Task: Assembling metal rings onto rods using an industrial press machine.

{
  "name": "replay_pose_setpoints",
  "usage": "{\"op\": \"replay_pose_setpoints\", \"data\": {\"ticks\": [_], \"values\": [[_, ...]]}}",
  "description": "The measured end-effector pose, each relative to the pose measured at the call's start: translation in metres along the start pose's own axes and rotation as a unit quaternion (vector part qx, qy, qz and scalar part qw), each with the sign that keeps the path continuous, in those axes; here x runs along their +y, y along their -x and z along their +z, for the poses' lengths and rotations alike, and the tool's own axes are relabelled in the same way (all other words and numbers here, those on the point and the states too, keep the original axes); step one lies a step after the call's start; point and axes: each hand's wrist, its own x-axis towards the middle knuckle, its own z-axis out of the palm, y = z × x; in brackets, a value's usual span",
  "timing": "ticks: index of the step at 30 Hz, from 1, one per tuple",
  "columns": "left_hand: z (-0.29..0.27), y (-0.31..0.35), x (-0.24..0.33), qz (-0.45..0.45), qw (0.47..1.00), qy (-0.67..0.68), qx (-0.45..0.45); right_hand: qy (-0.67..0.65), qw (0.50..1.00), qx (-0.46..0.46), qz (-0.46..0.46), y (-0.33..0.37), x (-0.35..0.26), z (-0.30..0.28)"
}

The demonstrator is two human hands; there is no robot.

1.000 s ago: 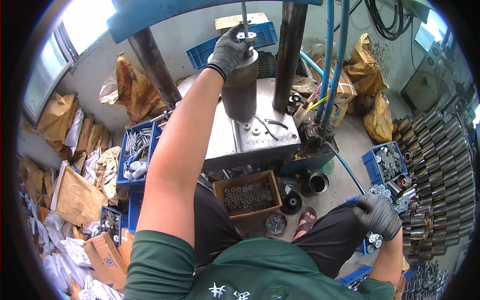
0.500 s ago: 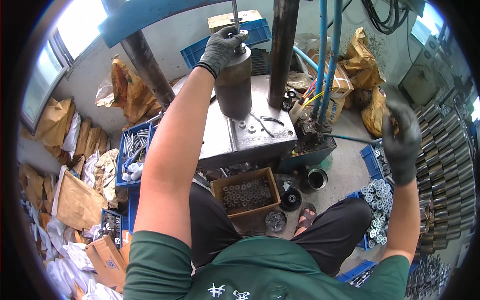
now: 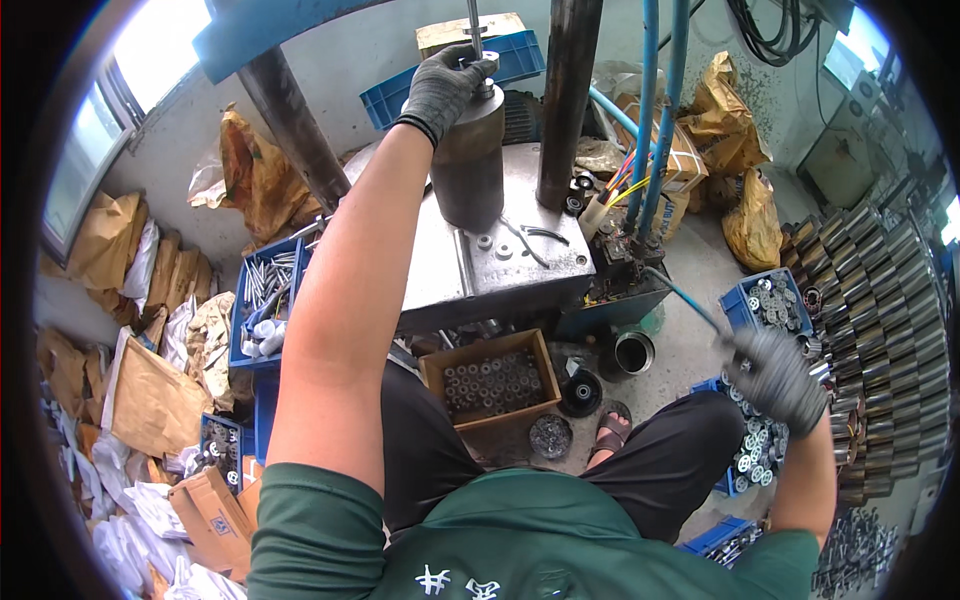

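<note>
My gloved left hand [image 3: 443,92] reaches to the top of an upright steel cylinder [image 3: 470,185] on the press table. Its fingers close around a small round metal part [image 3: 490,62], beside a thin vertical rod [image 3: 475,22]. My gloved right hand [image 3: 778,378] is smeared by motion, low on the right, its fingers at the end of a thin blue lever [image 3: 688,298] that slants down from the machine base. Two small metal rings [image 3: 503,252] and black-handled pliers [image 3: 530,243] lie on the metal press table [image 3: 432,270].
Below the table stands a cardboard box [image 3: 548,375] of small round parts. Blue bins hold metal wheels [image 3: 760,450] at right and pins [image 3: 265,285] at left. Stacked metal tubes [image 3: 880,340] line the right side. Dark steel columns [image 3: 570,100] flank the cylinder.
My right hand has come down and slightly left, and the blue lever now tilts lower with it. The left hand keeps its hold on the small metal part.
</note>
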Motion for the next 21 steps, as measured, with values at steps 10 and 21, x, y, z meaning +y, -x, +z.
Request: {"op": "replay_pose_setpoints", "data": {"ticks": [10, 21], "values": [[-0.004, -0.001, -0.005, 0.026, 0.999, -0.045, -0.001, -0.001, 0.996, -0.083, 0.035, 0.031, -0.015, 0.028], [-0.003, -0.003, -0.002, 0.008, 1.000, -0.001, -0.013, -0.039, 0.975, 0.211, -0.063, 0.006, -0.004, 0.009]]}}
